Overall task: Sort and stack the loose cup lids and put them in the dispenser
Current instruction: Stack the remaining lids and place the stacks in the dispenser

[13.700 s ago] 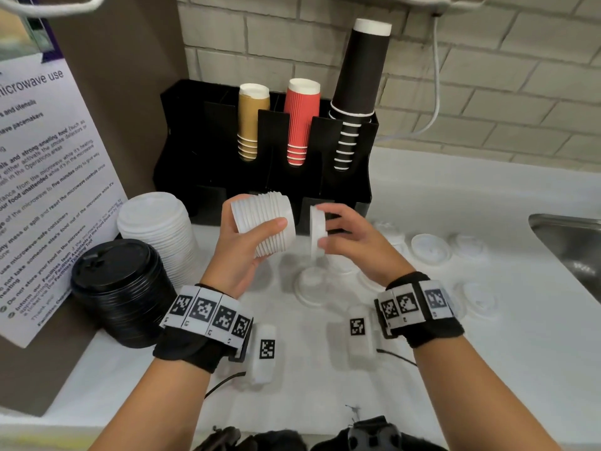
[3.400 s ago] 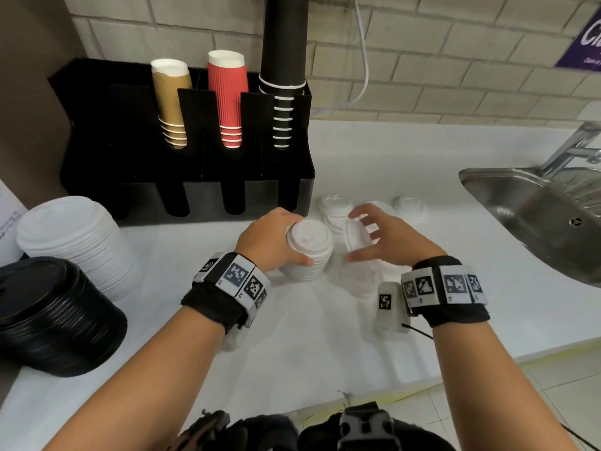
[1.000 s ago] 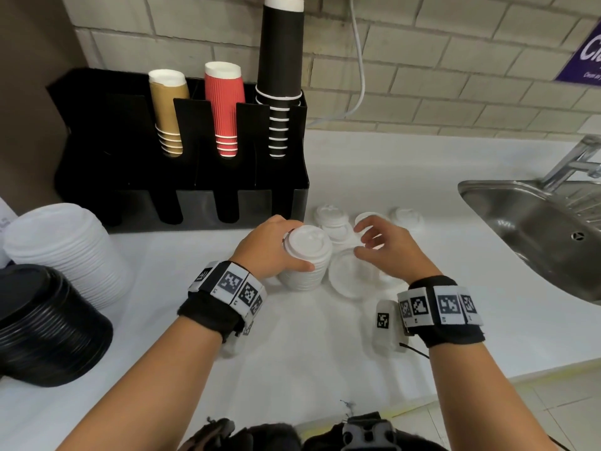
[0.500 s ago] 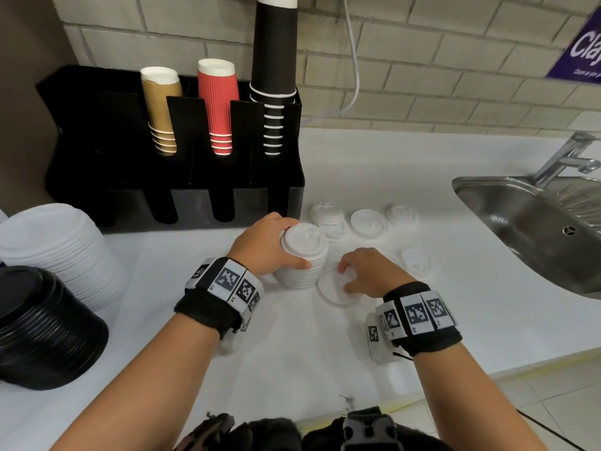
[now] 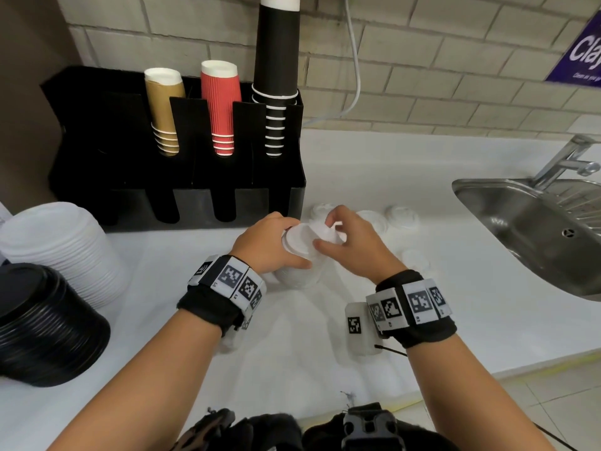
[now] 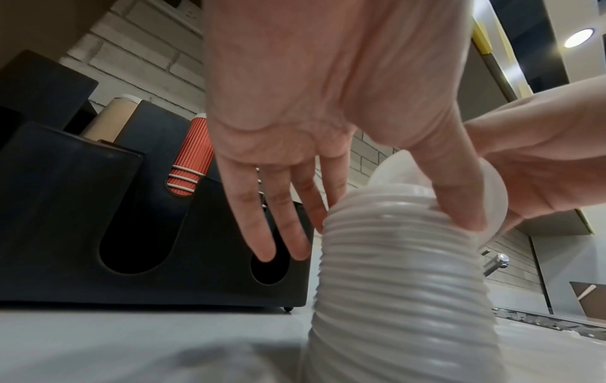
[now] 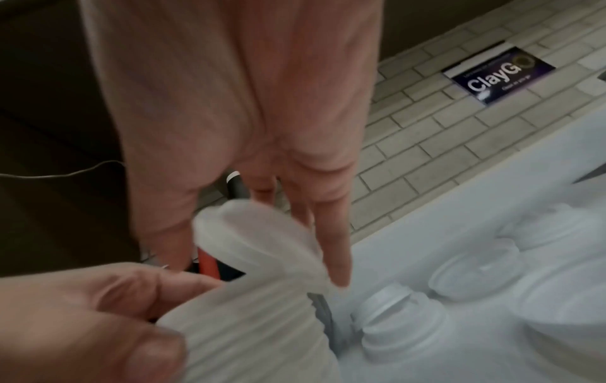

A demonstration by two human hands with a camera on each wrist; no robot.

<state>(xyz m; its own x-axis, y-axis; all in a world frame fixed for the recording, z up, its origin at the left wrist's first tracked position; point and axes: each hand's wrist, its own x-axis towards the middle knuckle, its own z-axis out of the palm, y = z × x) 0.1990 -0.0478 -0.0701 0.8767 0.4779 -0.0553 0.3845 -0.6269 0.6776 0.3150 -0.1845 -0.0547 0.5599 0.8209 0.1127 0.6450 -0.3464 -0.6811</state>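
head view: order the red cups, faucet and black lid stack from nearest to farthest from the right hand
1. red cups: behind and left of the right hand, in the dispenser.
2. faucet: far right, over the sink.
3. black lid stack: far left counter edge.

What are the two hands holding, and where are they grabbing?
The left hand grips the lid stack round its side, near the top. The right hand pinches one loose lid by its rim, above the stack.
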